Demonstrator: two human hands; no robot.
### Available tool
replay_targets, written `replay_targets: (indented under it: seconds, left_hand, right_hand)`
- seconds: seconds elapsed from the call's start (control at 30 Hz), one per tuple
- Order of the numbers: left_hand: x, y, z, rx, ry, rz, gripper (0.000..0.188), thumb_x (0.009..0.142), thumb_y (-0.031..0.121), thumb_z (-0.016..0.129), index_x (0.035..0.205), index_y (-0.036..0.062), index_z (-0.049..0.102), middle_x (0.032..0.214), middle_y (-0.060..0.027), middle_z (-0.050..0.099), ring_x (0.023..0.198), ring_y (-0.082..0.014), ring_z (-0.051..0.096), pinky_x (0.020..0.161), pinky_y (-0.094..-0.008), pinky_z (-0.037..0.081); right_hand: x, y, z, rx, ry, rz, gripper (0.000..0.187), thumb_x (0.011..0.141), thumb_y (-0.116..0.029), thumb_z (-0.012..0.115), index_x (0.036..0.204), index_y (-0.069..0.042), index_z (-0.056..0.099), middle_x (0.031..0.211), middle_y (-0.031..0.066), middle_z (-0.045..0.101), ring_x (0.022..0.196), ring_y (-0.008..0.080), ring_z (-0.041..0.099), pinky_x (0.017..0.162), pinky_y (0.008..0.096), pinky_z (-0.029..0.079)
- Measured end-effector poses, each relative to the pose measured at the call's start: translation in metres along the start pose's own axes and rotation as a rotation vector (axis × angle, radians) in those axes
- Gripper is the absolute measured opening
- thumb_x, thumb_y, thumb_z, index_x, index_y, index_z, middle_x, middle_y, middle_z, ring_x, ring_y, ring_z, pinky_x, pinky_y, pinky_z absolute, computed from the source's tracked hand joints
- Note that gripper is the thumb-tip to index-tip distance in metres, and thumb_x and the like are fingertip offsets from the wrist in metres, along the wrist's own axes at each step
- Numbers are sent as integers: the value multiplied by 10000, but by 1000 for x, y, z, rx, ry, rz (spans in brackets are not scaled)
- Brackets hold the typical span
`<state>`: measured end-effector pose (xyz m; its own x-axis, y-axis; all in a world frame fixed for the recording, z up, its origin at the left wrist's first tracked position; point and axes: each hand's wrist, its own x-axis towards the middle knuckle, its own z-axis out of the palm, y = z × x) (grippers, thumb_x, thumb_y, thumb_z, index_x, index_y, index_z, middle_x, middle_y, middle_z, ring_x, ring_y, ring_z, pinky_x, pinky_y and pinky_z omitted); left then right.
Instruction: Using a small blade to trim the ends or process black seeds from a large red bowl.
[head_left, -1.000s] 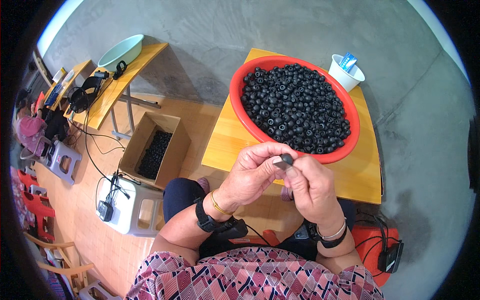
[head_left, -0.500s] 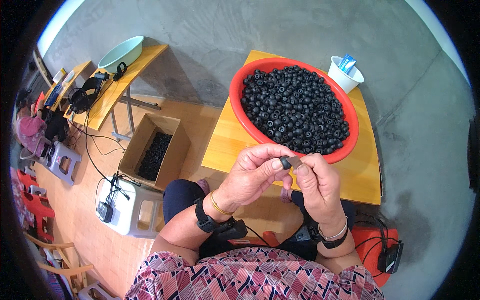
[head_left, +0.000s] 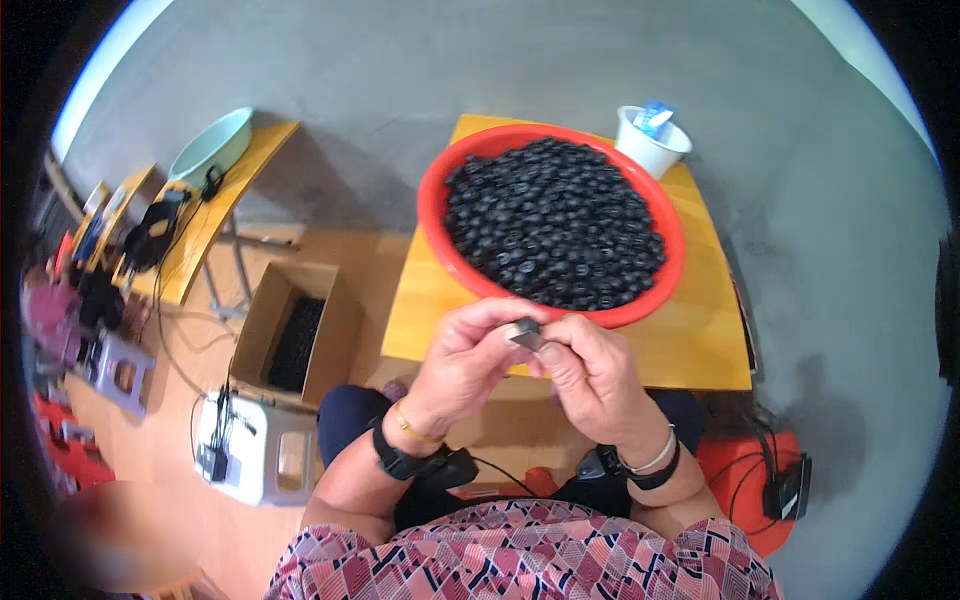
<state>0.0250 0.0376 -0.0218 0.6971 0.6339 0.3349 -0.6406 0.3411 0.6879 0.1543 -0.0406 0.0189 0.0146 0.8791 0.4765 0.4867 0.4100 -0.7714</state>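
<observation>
My left hand (head_left: 462, 360) pinches a small round black part (head_left: 527, 325) between thumb and fingers. Pressed against that part is a short flat strip (head_left: 526, 341), greyish and blade-like, its end gripped by my closed right hand (head_left: 592, 378). Both hands meet just over the near edge of a yellow wooden table (head_left: 660, 365). Just beyond them stands a large red basin (head_left: 431, 215), heaped with many similar black parts (head_left: 550, 225), some showing a hole. My fingers partly hide the held part and the strip.
A white bucket (head_left: 650, 155) with a blue-and-white packet stands behind the basin. To the left are a cardboard box (head_left: 335, 345) of black parts, a white stool (head_left: 290, 465) with cables, and another table (head_left: 200, 235) with a green basin (head_left: 213, 145). A person sits far left.
The view has shifted, so the basin and table appear further left. My hands have come closer together, and the strip now lies across the black part.
</observation>
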Motion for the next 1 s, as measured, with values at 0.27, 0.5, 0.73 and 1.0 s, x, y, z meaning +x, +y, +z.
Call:
replay_targets:
  seconds: [0.27, 0.5, 0.73, 1.0]
  left_hand:
    - [-3, -12, 14, 59, -23, -96, 177, 814, 63, 558, 963, -30, 581, 877, -74, 596, 811, -144, 577, 751, -258, 469]
    - [12, 11, 14, 1123, 96, 296, 136, 767, 37, 574, 890, -18, 596, 792, -77, 580, 776, -176, 542, 699, -293, 436]
    - [42, 21, -5, 1722, 89, 359, 86, 674, 37, 619, 752, 7, 599, 754, -129, 593, 726, -301, 551, 670, -364, 433]
    - [72, 19, -8, 1799, -103, -17, 252, 682, 188, 647, 863, 15, 625, 753, -175, 607, 708, -310, 590, 644, -357, 462]
  right_hand:
    - [-15, -2, -21, -212, 41, -251, 303, 741, -80, 601, 1023, -55, 492, 797, 123, 553, 724, 300, 570, 596, 362, 464]
    - [-34, 30, -133, -604, 675, -65, 181, 803, -125, 568, 935, -10, 524, 771, 137, 593, 696, 251, 596, 596, 339, 467]
    - [-56, 111, -237, -942, 925, 186, 361, 790, -205, 572, 1075, -5, 479, 910, 154, 601, 781, 256, 592, 695, 344, 455]
    - [3, 38, -127, -219, 808, -159, 156, 858, -134, 512, 952, -15, 549, 802, -2, 548, 710, 64, 475, 626, 224, 413]
